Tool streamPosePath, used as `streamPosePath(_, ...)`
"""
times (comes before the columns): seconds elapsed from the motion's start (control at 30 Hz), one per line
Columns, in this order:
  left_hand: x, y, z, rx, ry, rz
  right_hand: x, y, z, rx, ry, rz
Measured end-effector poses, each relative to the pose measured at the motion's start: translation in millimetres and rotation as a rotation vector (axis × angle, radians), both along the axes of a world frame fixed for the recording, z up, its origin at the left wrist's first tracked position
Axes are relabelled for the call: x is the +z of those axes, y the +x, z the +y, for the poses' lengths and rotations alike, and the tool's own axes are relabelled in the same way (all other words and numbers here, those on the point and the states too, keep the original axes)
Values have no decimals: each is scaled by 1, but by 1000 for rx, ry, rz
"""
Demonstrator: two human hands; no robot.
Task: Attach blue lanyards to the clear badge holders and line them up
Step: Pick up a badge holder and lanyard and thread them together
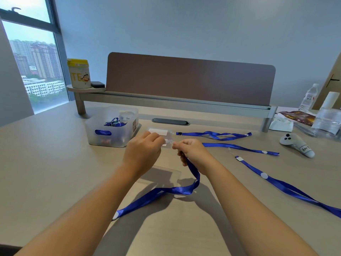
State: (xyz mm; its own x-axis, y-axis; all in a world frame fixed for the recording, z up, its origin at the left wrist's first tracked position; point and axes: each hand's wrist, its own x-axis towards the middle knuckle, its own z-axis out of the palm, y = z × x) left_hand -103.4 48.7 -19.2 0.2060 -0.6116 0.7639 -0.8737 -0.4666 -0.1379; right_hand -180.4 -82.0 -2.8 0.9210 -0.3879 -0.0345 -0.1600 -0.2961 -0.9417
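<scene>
Lanyard [177, 190] number 3 is the one I'm working now: its blue ribbon drops from my right hand [191, 154], loops low over the desk [55, 154] and trails back toward me on the left, so its long axis runs from upper right to lower left, clip end up at my fingers. My right hand is curled around that clip end, pinching it. My left hand [144, 150] pinches the clear badge holder [167, 143], held just above the desk between the 2 hands, its slotted edge turned right toward the clip. The clip itself is too small and hidden for me to say whether it is already through the slot.

To do this well, I'd keep the holder steady and flat in the left hand, feed the clip straight in along the ribbon's line, and check the ribbon is not twisted before letting go.

Behind my hands, a finished holder [158, 131] lies with its lanyard stretched out to the right. 2 more loose lanyards lie to the right, both running left to right, the nearer one slanting toward me. Another clear holder [162, 174] rests flat under my wrists. A plastic bin [110, 126] with spare lanyards sits to the left.
</scene>
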Motion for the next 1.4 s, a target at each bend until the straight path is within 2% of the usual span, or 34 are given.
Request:
streamPosePath(0.13, -4, -3, -2, -3, 62, 78, 2, 0, 2, -9, 69, -29)
streamPosePath(0.23, -7, -2, -6, 2, 100, 112, 4, 2, 5, -8, -2, -66)
streamPosePath(0.4, 1, -3, -10, -10, 87, 58, 1, 4, 7, -14, -85, -66)
streamPosePath(0.7, 9, 2, -7, 5, 249, -23, 4, 5, 15, -27, -268, -120)
streamPosePath(1.0, 6, -4, -13, 24, 150, -47, 3, 4, 17, -65, -215, -146)
streamPosePath(1.07, 7, -8, -13, 7, 79, 0, 4, 4, 18, -80, -193, -162)
streamPosePath(1.23, 11, -12, -16, -24, -167, 400, 1, 6, 23, -117, -169, -204)
streamPosePath(1.33, 15, -11, -17, -52, -258, 558, -1, 6, 24, -158, -95, -225)
streamPosePath(1.4, 17, -10, -17, -110, -307, 757, 2, 6, 20, -173, -22, -204)
